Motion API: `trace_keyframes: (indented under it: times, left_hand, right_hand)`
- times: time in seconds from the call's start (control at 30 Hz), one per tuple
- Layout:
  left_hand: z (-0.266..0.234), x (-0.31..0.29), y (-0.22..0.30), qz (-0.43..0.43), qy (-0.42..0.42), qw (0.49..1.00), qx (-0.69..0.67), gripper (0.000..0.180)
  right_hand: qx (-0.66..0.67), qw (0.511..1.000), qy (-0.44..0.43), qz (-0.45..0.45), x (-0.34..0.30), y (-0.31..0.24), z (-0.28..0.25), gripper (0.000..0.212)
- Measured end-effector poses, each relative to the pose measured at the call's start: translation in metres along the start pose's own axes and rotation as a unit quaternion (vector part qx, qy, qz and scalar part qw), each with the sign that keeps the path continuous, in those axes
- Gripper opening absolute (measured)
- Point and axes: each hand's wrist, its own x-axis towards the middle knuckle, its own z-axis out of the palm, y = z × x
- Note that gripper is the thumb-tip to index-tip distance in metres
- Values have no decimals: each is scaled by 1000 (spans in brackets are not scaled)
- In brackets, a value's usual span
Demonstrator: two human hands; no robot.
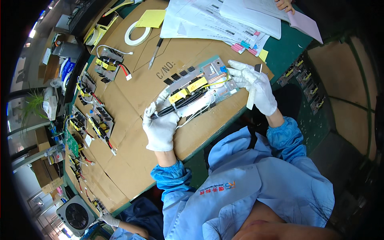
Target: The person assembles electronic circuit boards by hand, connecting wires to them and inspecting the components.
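Between my two white-gloved hands, a circuit board (230,89) is tilted above the cardboard. It carries yellow-wrapped transformers (188,90), black parts along one edge, a bundle of black cables and thin white and yellow wires. My left hand (160,128) grips the board's left end, its fingers closed around the edge by the black cables. At the other end, my right hand (258,86) has its fingertips against the board's edge. A slim white tool (251,99) with a dark end is also held in that hand; its exact kind is unclear.
Several similar boards (100,124) with wires lie along the left side. A screwdriver-like tool (156,54), tape roll (138,34) and papers (208,20) are at the far side. Another person's hand (284,5) touches the papers; a gloved hand (110,219) works near a fan (76,216).
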Motion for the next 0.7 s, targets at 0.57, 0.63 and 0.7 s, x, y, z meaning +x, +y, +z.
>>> trace_keyframes:
  times: [0.57, 0.63, 0.7]
  left_hand:
    - [-15, 10, -28, -97, -2, 966, -240, 51]
    - [-22, 8, -27, -135, -24, 956, -258, 31]
    - [-14, 12, -29, -121, -18, 959, -256, 32]
  right_hand:
    - [-500, 840, -62, -203, 21, -25, -2, 32]
    - [-530, 815, -121, -199, 37, -26, 12, 33]
    - [-563, 785, -205, -156, 52, -15, 19, 29]
